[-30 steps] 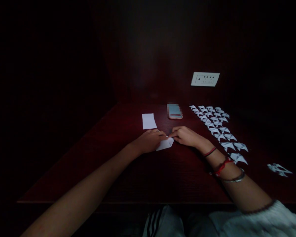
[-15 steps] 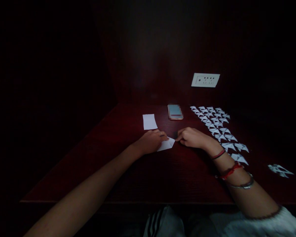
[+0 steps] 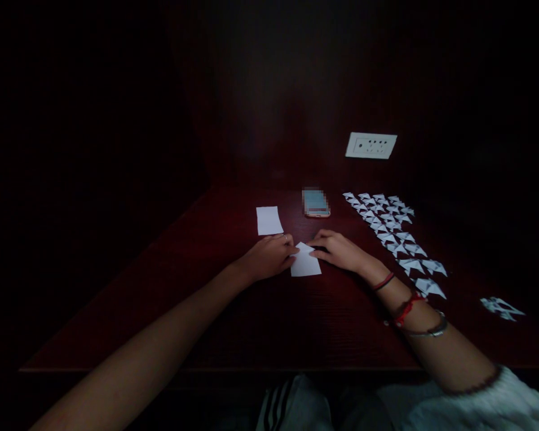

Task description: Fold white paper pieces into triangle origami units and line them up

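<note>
A small white paper piece (image 3: 305, 263), folded to a point at its far end, lies on the dark red table (image 3: 260, 323). My left hand (image 3: 268, 257) rests at its left edge, fingers curled and touching the paper. My right hand (image 3: 339, 250) presses its right edge with curled fingertips. Red and black cords and a metal bangle circle my right wrist.
A plain white paper slip (image 3: 269, 220) lies just beyond my left hand. A phone (image 3: 316, 202) sits farther back. Several folded white paper pieces (image 3: 393, 230) lie in rows at the right, one more (image 3: 500, 307) far right. A wall socket (image 3: 371, 145) is behind.
The paper piece has turned from lying slanted with its point to the right to pointing away from me. My right hand has moved back in against it.
</note>
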Demonstrator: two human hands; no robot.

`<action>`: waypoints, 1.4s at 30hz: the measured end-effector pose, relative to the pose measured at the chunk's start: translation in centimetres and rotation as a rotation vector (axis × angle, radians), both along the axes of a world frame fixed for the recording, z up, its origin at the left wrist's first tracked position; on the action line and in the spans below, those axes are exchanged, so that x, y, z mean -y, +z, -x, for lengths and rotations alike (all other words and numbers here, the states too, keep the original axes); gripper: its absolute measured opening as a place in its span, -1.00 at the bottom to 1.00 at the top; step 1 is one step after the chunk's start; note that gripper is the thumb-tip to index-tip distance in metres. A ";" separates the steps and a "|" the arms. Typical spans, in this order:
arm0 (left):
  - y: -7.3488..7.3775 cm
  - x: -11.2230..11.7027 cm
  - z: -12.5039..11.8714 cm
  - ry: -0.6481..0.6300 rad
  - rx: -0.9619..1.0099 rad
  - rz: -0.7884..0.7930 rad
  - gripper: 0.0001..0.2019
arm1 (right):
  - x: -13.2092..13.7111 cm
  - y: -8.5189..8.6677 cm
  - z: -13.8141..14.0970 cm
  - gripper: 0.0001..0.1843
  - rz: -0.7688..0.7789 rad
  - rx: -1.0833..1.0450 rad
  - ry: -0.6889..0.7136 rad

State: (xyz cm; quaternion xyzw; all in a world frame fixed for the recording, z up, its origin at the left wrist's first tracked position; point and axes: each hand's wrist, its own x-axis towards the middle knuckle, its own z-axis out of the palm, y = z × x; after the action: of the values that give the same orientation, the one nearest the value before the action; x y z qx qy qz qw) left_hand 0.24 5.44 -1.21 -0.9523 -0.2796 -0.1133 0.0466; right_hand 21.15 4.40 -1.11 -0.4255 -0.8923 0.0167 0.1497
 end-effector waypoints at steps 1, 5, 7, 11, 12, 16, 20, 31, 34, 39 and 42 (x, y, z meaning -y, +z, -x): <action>0.0 -0.1 0.1 -0.016 0.012 0.008 -0.74 | -0.1 -0.1 0.0 -0.64 0.001 0.002 0.004; -0.2 -0.6 0.3 -0.139 0.032 0.036 -0.73 | -0.6 -0.5 -0.3 -0.73 -0.032 0.000 -0.021; -0.2 -0.7 0.4 -0.185 0.029 0.053 -0.72 | -0.8 -0.6 -0.5 -0.74 -0.041 0.000 -0.045; -0.2 -0.6 0.5 -0.214 0.042 0.093 -0.71 | -0.7 -0.6 -0.5 -0.74 -0.046 -0.021 -0.089; -0.1 -0.6 0.5 -0.213 0.045 0.097 -0.71 | -0.7 -0.6 -0.5 -0.74 -0.043 -0.029 -0.105; -0.1 -0.6 0.5 -0.174 0.044 0.076 -0.72 | -0.4 -0.5 -0.5 -0.69 -0.007 -0.041 -0.222; -0.1 -0.5 0.5 -0.137 0.021 0.052 -0.72 | -0.1 -0.3 -0.6 -0.66 0.023 -0.005 -0.354; 0.1 -0.3 0.5 -0.110 -0.027 0.022 -0.68 | -0.6 -0.3 -0.9 -0.78 0.138 0.046 -0.421; 0.0 -0.2 0.4 -0.123 -0.016 0.028 -0.64 | -0.8 -0.5 -0.8 -0.77 0.128 -0.010 -0.446; 0.1 0.2 0.4 -0.148 -0.010 0.057 -0.62 | -0.8 -0.3 -0.5 -0.69 0.276 -0.179 -0.471; 0.3 0.4 0.3 -0.162 0.006 0.056 -0.61 | -0.8 -0.2 -0.4 -0.67 0.376 -0.239 -0.460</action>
State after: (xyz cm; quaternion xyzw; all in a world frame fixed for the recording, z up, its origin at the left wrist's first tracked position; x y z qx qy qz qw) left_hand -0.08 5.00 -0.95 -0.9724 -0.2049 -0.1116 0.0098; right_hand 21.59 5.17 -1.29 -0.6315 -0.7300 0.1968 0.1719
